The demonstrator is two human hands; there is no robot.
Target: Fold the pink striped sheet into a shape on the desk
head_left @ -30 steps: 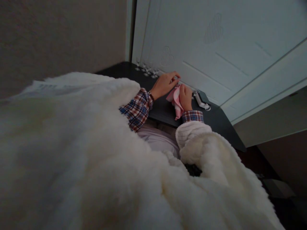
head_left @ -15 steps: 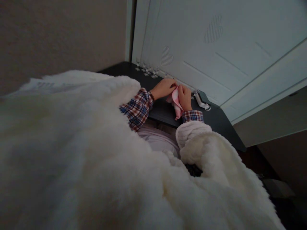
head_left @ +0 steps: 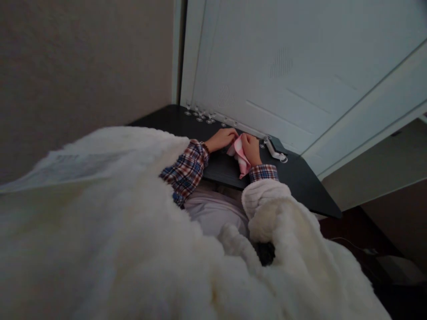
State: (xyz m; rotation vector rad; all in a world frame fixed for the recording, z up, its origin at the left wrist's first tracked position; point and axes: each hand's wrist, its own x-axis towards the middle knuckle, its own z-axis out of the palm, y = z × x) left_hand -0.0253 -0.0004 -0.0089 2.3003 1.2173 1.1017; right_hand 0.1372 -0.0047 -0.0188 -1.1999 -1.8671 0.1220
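Both hands rest on a dark table (head_left: 300,186) against a pale panelled wall. My right hand (head_left: 251,149) is closed around a pink and white cloth (head_left: 240,155) that hangs down past the wrist. My left hand (head_left: 223,138) lies just left of it, fingers curled onto the cloth's upper edge. Whether something small sits under the cloth is hidden. Plaid cuffs and thick white fleece sleeves cover both arms.
A row of small clear glasses (head_left: 200,115) stands at the table's back left along the wall. A white and dark object (head_left: 275,149) lies right of my hands. White fleece (head_left: 100,231) fills the lower view. The table's right edge drops to a dark floor.
My left hand has come down from a raised pinch onto the cloth beside my right hand. The camera has tilted, so the hands sit lower in the view.
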